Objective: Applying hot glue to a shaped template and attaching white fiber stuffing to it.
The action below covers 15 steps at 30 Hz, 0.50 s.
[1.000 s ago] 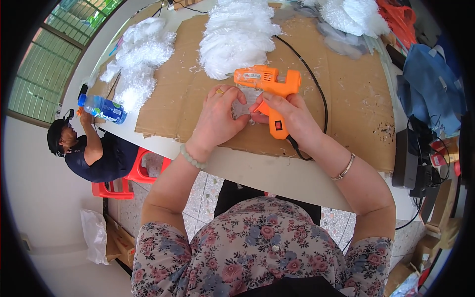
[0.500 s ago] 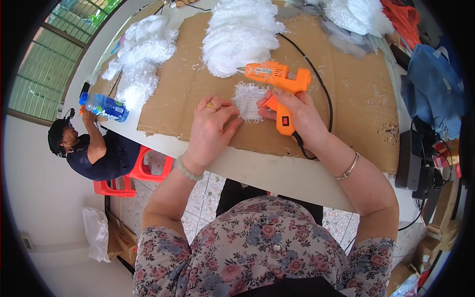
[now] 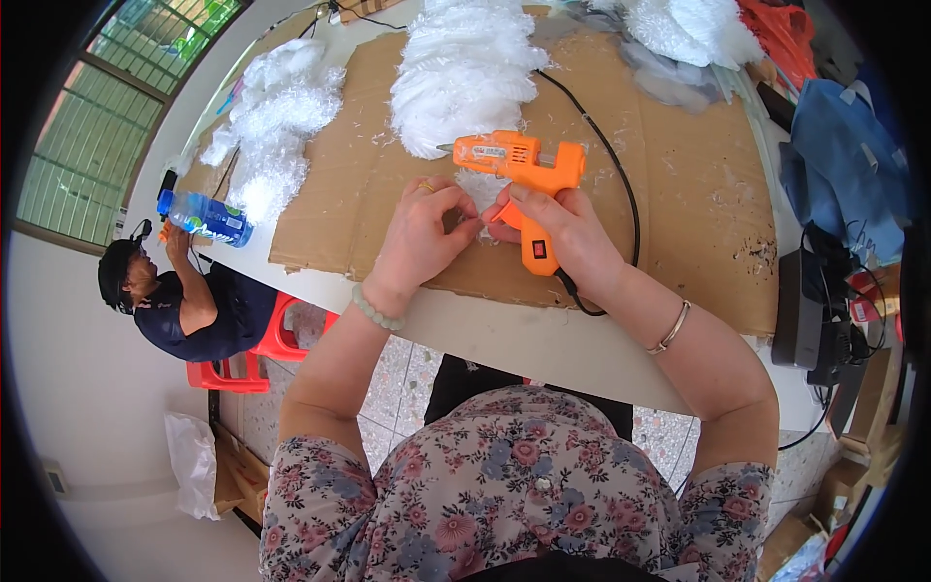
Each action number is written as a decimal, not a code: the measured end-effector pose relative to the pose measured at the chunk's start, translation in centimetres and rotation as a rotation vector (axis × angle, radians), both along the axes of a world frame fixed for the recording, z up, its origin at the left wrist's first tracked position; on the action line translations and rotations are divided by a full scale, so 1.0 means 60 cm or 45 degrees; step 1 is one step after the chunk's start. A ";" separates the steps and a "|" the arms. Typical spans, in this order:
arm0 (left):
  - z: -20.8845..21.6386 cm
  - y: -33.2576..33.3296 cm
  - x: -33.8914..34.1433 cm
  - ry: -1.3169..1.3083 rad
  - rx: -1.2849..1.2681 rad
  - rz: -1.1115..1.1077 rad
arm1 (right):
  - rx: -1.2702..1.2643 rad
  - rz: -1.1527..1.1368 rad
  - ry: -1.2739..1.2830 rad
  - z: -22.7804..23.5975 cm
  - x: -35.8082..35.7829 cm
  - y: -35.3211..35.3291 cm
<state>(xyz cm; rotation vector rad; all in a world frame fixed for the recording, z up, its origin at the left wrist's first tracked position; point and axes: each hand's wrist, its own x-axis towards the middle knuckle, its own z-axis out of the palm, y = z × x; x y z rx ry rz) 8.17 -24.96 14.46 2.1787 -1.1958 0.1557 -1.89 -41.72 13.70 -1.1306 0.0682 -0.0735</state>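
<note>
An orange glue gun (image 3: 539, 209) is gripped in my right hand (image 3: 574, 233), its nozzle pointing left over the cardboard. My left hand (image 3: 424, 228) is closed, thumb and fingertips brought together close beside the fingertips of my right hand. Whatever the left fingers pinch is hidden or too small to make out. Under the gun and between my hands lies a small white fringed piece (image 3: 479, 188), partly covered by them. Just beyond the nozzle is a large pile of white fluffy fringed material (image 3: 464, 82).
A cardboard sheet (image 3: 698, 213) covers the white table (image 3: 504, 335). More white fluff (image 3: 276, 116) and a water bottle (image 3: 206, 217) lie to the left. The gun's black cable (image 3: 621, 160) loops across the cardboard. A co-worker (image 3: 184, 296) sits at left; a blue cloth bag (image 3: 844, 165) hangs at right.
My right hand and the glue gun have shifted left, over the small fringed piece. The left fingertips have come closer to the right ones, so the hands now nearly meet.
</note>
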 end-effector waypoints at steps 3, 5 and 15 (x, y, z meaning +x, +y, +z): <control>-0.007 0.006 0.009 -0.035 -0.020 -0.064 | 0.005 -0.024 0.007 0.005 -0.001 0.003; -0.010 0.014 0.014 0.046 -0.126 -0.023 | 0.047 -0.065 0.017 0.004 0.000 0.002; 0.011 0.021 -0.050 -0.367 0.007 -0.154 | 0.103 -0.081 0.032 0.004 0.002 0.000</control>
